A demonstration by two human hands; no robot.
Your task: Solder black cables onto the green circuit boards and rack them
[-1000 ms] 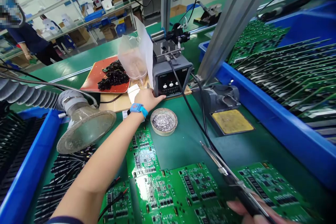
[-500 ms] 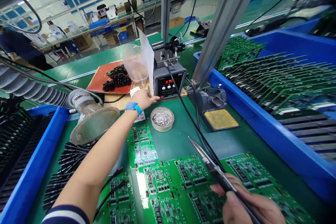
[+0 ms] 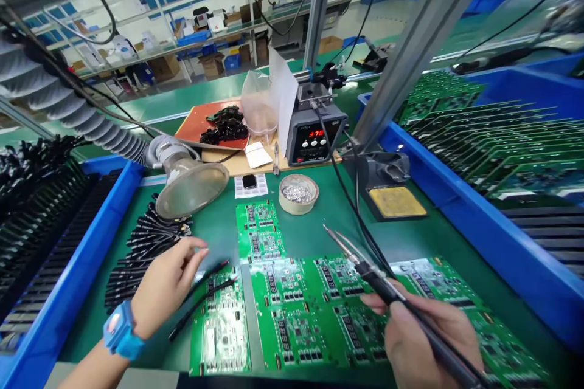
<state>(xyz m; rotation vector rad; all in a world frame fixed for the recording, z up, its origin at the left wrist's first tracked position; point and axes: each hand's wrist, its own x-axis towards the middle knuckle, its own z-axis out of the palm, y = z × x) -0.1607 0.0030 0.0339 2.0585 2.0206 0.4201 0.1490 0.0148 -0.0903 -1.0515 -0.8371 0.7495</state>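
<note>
My right hand (image 3: 431,334) is wrapped round the dark handle of a soldering iron (image 3: 378,279). Its metal tip points up and left above the printed circuit boards (image 3: 314,298), with a second thin prong beside it. Over on the left, my left hand (image 3: 171,282) wears a blue wrist strap (image 3: 122,331). Its fingers are loosely bent and apart, with nothing seen in them. Close to these fingers, two short black cables (image 3: 201,304) lie across a left circuit board (image 3: 221,337). A bundle of black cables (image 3: 146,249) lies just behind that hand.
Behind the boards stand a round tub of metallic shavings (image 3: 298,206), a soldering station (image 3: 314,140) and an iron stand with yellow sponge (image 3: 395,202). A fume hose nozzle (image 3: 194,188) hangs at left. Blue bins (image 3: 98,237) flank both sides; a metal post (image 3: 392,67) rises at right.
My left hand has drawn back from the front of the soldering station to beside the short black cables. The right hand still holds the iron. The view has shifted slightly.
</note>
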